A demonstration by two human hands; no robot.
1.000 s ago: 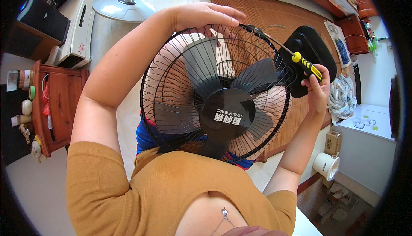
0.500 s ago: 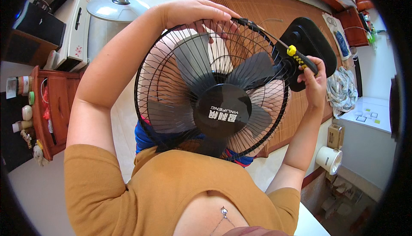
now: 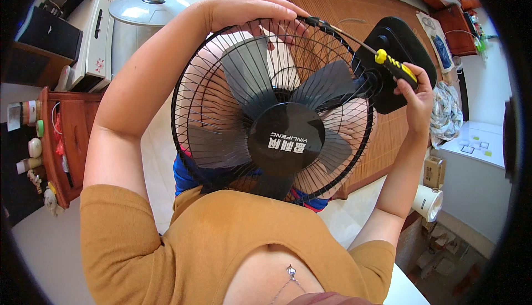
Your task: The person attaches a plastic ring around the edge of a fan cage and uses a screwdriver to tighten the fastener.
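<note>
An electric fan with a round black wire guard and dark grey blades rests across my lap, its front facing up. My left hand is closed over the far rim of the guard, with some fingers behind the wires. My right hand grips the black and yellow handle of a screwdriver. The thin shaft slants up and left along the guard's rim. Its tip is at or near a black clip on the rim, close to my left fingertips; whether it touches the clip I cannot tell.
The fan's black base sticks out to the right above a brown mat. A pale round stand base stands at the far left, near a white cabinet and a reddish wooden cabinet. Bundled cloth and a white bucket are at right.
My right hand and the screwdriver handle have shifted slightly right and up, with the tip staying by the rim clip. The fan has moved a little left. My left hand keeps its hold.
</note>
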